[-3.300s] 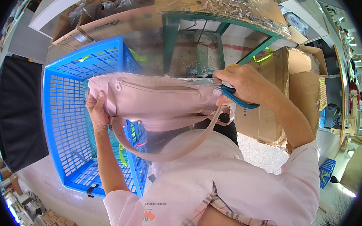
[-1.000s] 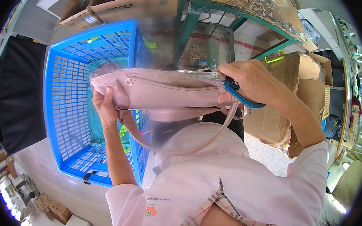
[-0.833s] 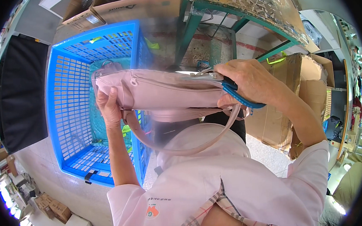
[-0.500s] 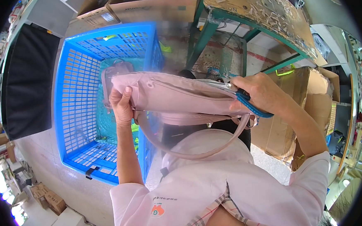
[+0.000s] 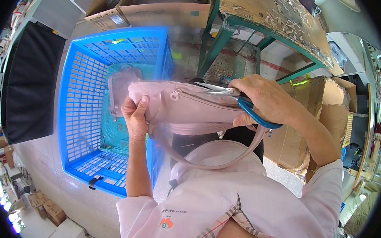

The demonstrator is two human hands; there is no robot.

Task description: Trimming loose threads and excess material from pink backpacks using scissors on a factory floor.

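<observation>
A pale pink zippered bag [image 5: 185, 108] is held up level in front of me, its strap [image 5: 210, 165] looping down toward my body. My left hand [image 5: 136, 115] grips its left end, thumb on the near face. In my right hand [image 5: 265, 98] is a pair of scissors [image 5: 253, 111] with blue handles; the metal blades point left, slightly parted, over the bag's zipper side. The right thumb presses near the bag's right end. A round zipper pull shows left of the blade tips.
At the left stands a blue plastic crate [image 5: 78, 108] with another pink bag [image 5: 121, 88] inside. A green-framed worktable [image 5: 253, 10] with scraps on top is at the far right. Cardboard boxes stand behind [image 5: 162, 15] and to the right [image 5: 296, 130].
My left hand and the bag's left end have shifted slightly right and down. The scissors have moved a little left, and their blades now show above the bag, slightly parted.
</observation>
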